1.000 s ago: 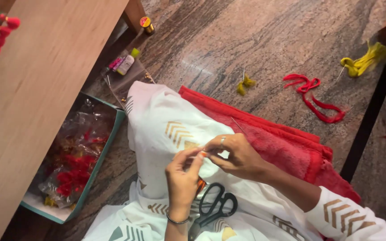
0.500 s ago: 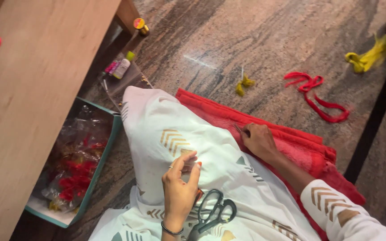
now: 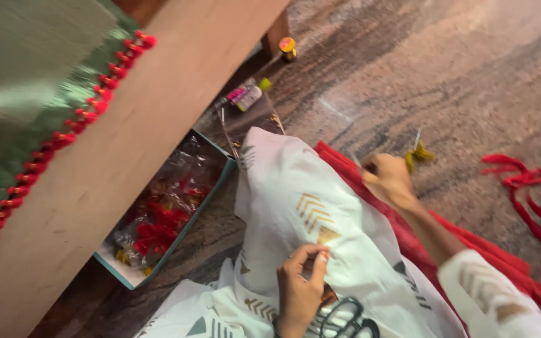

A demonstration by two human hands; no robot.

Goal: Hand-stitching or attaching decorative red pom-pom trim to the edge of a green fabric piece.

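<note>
A green cloth (image 3: 26,81) edged with red tassels (image 3: 64,138) has come into view at left. The left hand (image 3: 298,285) pinches something small, unclear, on the white cloth (image 3: 295,188). The right hand (image 3: 388,178) has reached out toward a yellow tassel (image 3: 418,154), fingers blurred, grip uncertain.

Hands: two, left hand (image 3: 300,289) and right hand (image 3: 388,179)
Scissors (image 3: 344,320): one pair, beside left hand
Yellow tassel (image 3: 418,154): one, just beyond right hand
Red cord (image 3: 524,194): one, right of right hand
Box (image 3: 169,216): one, left of hands
</note>
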